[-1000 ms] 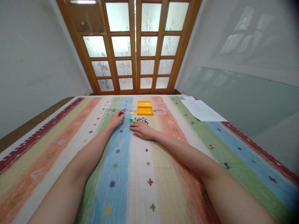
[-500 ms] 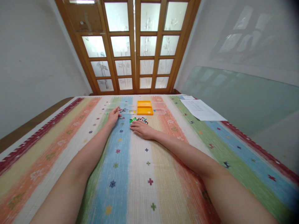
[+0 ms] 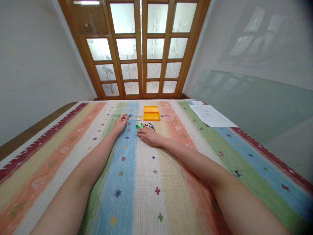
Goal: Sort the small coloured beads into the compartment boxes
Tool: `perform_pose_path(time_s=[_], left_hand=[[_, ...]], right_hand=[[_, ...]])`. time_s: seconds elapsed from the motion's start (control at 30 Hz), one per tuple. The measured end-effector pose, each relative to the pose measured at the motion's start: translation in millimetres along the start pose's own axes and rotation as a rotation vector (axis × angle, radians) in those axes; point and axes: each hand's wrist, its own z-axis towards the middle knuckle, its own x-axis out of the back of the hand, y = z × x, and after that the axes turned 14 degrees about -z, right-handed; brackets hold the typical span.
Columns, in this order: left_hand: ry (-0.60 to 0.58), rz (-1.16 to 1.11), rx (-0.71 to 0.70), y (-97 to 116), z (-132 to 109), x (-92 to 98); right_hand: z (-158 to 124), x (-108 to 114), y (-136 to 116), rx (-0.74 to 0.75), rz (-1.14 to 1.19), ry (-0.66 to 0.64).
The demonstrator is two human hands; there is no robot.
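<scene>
A small heap of tiny coloured pieces lies far out on the striped cloth. My right hand rests flat on the cloth just below the heap, fingers stretched toward it. My left hand reaches to a row of clear compartments left of an orange tray; its fingers are extended over them, and I cannot make out anything held. A few green and dark pieces lie inside the clear compartments.
A printed sheet of paper lies at the far right of the cloth. Wooden doors with frosted panes stand beyond the far edge. A glass panel leans along the right wall.
My left hand opened from a curled pose and reached forward over the clear compartments, then drew back slightly. My right hand stayed still.
</scene>
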Motion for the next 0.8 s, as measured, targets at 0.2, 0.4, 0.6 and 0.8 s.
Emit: perform_pose_path(time_s=[0.2, 0.4, 0.6, 0.8], left_hand=[[-0.067, 0.063, -0.061, 3, -6, -2.6], [-0.165, 0.209, -0.115, 8, -13, -6.3], [-0.350, 0.395, -0.309, 22, -25, -17.3], [-0.488, 0.498, -0.419, 30, -31, -23.3]], right_hand=[[-2, -3, 2, -0.005, -0.038, 0.014], [-5, 1, 21, -0.169, -0.032, 0.108], [-21, 8, 62, -0.461, -0.106, 0.211], [-31, 1, 87, -0.604, -0.151, 0.213]])
